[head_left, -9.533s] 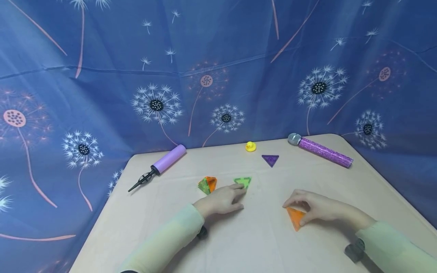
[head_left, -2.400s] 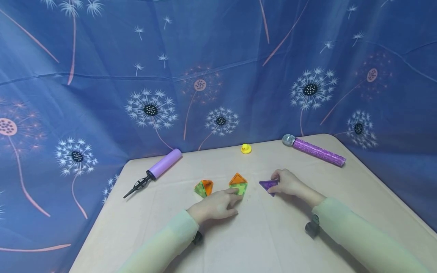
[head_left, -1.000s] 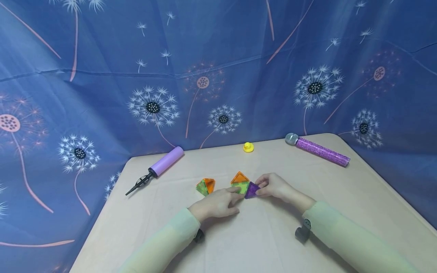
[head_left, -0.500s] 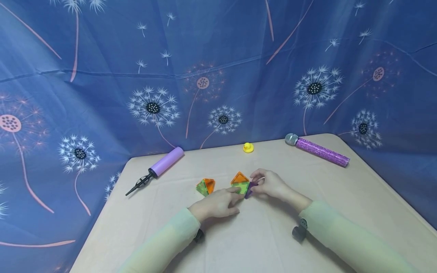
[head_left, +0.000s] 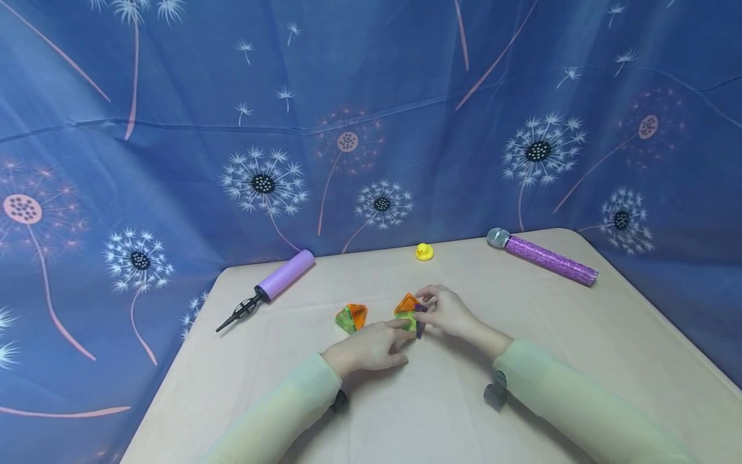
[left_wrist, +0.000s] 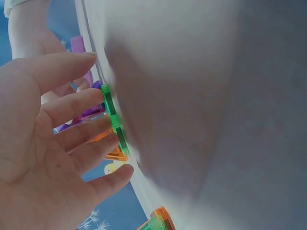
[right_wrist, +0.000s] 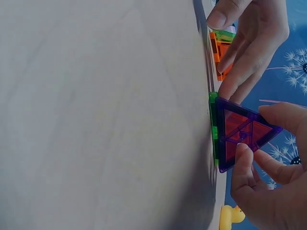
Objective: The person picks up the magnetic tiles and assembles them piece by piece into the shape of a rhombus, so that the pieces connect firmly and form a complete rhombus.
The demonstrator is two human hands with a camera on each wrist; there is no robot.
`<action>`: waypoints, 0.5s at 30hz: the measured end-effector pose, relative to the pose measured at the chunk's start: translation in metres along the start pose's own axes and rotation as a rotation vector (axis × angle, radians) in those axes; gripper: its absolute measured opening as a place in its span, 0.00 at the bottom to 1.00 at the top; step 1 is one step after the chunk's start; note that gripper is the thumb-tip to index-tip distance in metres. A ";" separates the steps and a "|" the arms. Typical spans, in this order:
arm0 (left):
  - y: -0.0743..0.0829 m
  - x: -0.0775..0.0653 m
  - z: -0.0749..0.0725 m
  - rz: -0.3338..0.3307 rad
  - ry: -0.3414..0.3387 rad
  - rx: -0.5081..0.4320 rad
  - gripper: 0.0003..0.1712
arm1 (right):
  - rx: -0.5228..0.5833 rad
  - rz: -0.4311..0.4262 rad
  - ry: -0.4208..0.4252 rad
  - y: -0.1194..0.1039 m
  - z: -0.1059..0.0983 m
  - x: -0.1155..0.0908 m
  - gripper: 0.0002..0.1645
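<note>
My left hand (head_left: pixel 371 347) rests its extended fingertips on a green triangular magnetic tile (head_left: pixel 409 322), which lies flat on the table. At that tile's far edge lies an orange triangular tile (head_left: pixel 407 302). Between thumb and fingers, my right hand (head_left: pixel 455 317) pinches a purple triangular tile (right_wrist: pixel 243 130). The purple tile stands raised on the green tile's right edge, its point upward, as the right wrist view shows. The left wrist view has the green tile (left_wrist: pixel 114 120) edge-on under the left fingertips. Left of these sits a small joined orange and green tile shape (head_left: pixel 351 317).
A purple hand pump (head_left: pixel 284 276) with a black nozzle lies at the back left of the table (head_left: pixel 417 412). A yellow rubber duck (head_left: pixel 424 252) sits at the back middle. A glittery purple microphone (head_left: pixel 545 258) lies at the back right, before a blue dandelion-print cloth.
The orange tile went from my right hand to the green tile's far edge. My right hand then brought the purple tile from the back to the green tile's right side and tilted it up.
</note>
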State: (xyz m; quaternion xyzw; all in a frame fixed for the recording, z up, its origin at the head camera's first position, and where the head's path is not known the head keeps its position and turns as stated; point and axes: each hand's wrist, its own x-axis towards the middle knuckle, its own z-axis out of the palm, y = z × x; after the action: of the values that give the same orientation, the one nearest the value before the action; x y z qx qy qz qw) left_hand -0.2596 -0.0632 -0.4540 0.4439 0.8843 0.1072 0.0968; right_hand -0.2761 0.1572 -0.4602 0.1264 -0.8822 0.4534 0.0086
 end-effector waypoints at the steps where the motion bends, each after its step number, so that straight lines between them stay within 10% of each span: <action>1: 0.000 0.000 0.000 0.003 0.000 0.001 0.31 | -0.009 -0.001 0.004 0.000 0.001 0.000 0.23; 15: -0.006 -0.004 -0.008 0.024 0.054 -0.044 0.30 | 0.002 -0.044 -0.045 0.008 0.000 0.003 0.20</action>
State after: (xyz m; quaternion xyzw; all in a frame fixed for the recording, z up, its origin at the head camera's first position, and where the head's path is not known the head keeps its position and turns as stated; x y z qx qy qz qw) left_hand -0.2641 -0.0703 -0.4479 0.4493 0.8787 0.1394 0.0813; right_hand -0.2804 0.1612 -0.4663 0.1562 -0.8788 0.4508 -0.0014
